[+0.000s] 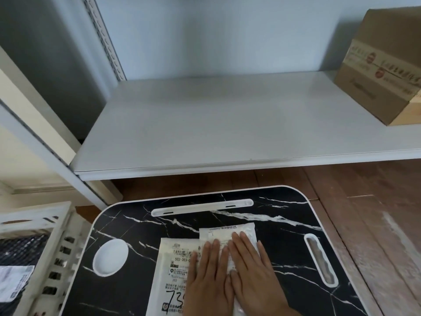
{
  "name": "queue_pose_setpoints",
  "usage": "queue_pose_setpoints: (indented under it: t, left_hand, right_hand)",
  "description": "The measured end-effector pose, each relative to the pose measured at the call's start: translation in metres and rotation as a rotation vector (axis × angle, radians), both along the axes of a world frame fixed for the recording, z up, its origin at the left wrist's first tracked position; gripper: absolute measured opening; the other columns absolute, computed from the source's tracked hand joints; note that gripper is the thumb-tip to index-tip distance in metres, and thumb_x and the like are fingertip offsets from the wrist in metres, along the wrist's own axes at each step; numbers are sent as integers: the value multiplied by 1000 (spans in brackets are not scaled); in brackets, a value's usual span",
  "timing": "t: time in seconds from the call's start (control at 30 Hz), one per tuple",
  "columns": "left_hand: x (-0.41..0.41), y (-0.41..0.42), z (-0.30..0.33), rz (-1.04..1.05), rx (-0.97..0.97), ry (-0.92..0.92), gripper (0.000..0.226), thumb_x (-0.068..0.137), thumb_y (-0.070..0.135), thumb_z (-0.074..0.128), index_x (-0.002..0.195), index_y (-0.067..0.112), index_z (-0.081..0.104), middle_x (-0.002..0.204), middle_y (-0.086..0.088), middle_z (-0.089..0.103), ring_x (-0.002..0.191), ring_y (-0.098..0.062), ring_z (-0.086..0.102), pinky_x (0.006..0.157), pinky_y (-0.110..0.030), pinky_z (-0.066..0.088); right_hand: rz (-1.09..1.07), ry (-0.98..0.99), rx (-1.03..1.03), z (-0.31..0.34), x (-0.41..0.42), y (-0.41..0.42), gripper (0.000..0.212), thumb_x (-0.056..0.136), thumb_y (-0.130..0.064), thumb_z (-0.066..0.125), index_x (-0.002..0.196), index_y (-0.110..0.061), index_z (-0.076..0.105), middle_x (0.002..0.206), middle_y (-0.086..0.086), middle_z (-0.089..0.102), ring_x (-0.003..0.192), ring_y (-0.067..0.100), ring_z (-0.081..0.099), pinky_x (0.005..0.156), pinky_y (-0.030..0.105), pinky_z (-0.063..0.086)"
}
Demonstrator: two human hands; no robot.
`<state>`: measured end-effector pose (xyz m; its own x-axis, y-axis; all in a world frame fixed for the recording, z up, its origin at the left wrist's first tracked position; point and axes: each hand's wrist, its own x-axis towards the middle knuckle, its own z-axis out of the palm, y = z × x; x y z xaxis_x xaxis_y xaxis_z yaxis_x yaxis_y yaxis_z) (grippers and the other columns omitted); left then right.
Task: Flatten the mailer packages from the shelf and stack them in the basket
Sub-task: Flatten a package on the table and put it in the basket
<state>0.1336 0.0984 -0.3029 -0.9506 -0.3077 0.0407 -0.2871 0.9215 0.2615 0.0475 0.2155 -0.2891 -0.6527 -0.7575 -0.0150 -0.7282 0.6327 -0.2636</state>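
Two white mailer packages lie on the black marble-pattern lap table (227,206). The left mailer (173,265) shows a printed label and handwritten digits. The right mailer (227,233) overlaps it. My left hand (208,279) and my right hand (250,272) press flat side by side on the right mailer, fingers straight and pointing away from me. The white slatted basket (52,254) stands at the lower left and holds a black mailer (20,254) with a white label.
The grey metal shelf board (216,124) stretches behind the table. A taped cardboard box (380,65) sits at its right end, and a slotted shelf upright (104,37) stands at the left. Wooden floor (376,213) shows to the right of the table.
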Motion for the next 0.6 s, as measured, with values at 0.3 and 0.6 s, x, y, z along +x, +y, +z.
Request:
queue_pose_setpoints:
  t: [0.3,0.6]
  left_hand:
    - [32,-56,58,823,369,-43,63,89,37,59,143,19,34,140,-4,39,124,-22,46,100,-40,45]
    - [54,-78,59,902,829,-140,20,81,17,72,98,19,63,88,6,65,80,-12,61,63,-27,45]
  right_hand:
    - [-646,-353,-162,53,6,-2,105,74,-51,75,151,-12,16,144,9,30,133,23,31,108,36,36]
    - [-751,-683,-160,55,11,-23,61,70,-32,83,122,-14,57,103,0,57,99,18,58,87,36,52]
